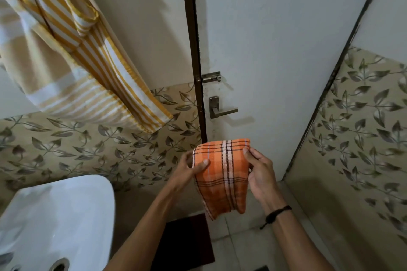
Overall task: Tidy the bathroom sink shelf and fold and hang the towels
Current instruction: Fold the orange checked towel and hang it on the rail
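Right now both hands grip the orange plaid towel mid-air in front of the door: left hand pinching its left edge, right hand the right. Fold looks loose at btm; I'd square corners w/ edges level before hanging near the striped towel

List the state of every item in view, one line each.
Orange plaid towel: folded, held up in both hands.
Left hand: gripping towel's left edge.
Right hand: gripping towel's right edge.
Yellow striped towel: hanging, draped unevenly.
Door: closed.
Sink: empty where visible.
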{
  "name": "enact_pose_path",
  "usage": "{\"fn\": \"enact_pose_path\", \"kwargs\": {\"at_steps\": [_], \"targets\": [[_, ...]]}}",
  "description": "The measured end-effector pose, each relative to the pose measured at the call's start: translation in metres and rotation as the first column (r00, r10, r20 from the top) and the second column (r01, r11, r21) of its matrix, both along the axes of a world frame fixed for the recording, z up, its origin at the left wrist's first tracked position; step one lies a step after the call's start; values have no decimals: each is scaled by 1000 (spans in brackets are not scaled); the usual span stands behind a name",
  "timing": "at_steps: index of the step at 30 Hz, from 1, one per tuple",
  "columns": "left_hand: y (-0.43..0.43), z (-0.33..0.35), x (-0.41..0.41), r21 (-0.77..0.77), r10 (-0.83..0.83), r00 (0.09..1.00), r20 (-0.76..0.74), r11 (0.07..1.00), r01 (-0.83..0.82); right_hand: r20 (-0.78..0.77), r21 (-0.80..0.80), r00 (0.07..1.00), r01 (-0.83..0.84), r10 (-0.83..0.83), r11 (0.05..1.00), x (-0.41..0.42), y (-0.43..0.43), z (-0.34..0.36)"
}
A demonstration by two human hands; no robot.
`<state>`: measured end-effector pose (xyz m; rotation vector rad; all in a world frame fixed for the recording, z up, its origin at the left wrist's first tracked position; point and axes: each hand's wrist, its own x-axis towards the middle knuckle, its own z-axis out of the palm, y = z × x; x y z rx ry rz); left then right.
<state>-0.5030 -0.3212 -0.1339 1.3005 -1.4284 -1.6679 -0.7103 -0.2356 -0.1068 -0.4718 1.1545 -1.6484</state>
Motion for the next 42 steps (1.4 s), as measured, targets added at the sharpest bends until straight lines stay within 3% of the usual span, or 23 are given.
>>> {"fn": "enact_pose_path", "kwargs": {"at_steps": [3, 6, 10, 14, 18, 23, 26, 29, 33, 36, 39, 42], "targets": [[7, -3, -11, -57, 19, 999, 32, 998, -17, 26, -14, 999, -34, 34, 999, 5, -4, 7], [5, 9, -14, -90, 80, 992, -99, 992, -89, 122, -97, 977, -166, 177, 981, -9, 0, 7], [3, 30, -12, -108, -12, 981, -194, 994, -9, 133, -162, 930, -321, 343, 933, -37, 5, -6], [2, 40, -11, -117, -116, 961, -249, 989, 89, -128, -59, 937, -335, 325, 941, -35, 5, -8], [-4, 41, -7, -158, -140, 972, -191, 981, 110, -374, -22, 910, -202, 179, 979, -27, 1, 4], [-6, 40, -10, -222, -49, 988, -147, 975, 16, -643, -30, 766, -37, 9, 999, -18, -4, 19], [-6, 40, -11, -223, -7, 984, -178, 974, -34, -590, -9, 807, -13, 5, 1000, -14, -3, 19], [-6, 41, -7, -216, -6, 977, -211, 976, -41, -392, 26, 907, -159, 157, 987, -13, 2, 20], [-2, 47, -5, -224, -101, 976, -192, 973, 56, -276, -71, 921, -305, 275, 950, -13, 9, 31], [-4, 47, -5, -230, -121, 976, -183, 970, 77, -283, -151, 948, -194, 145, 969, -9, 8, 40], [-7, 49, -6, -284, -96, 982, -161, 958, 47, -122, -180, 992, -39, 17, 983, -7, 7, 45], [-7, 48, -7, -271, -39, 984, -176, 963, -11, -139, -157, 986, -111, 90, 981, -13, 11, 41]]}}
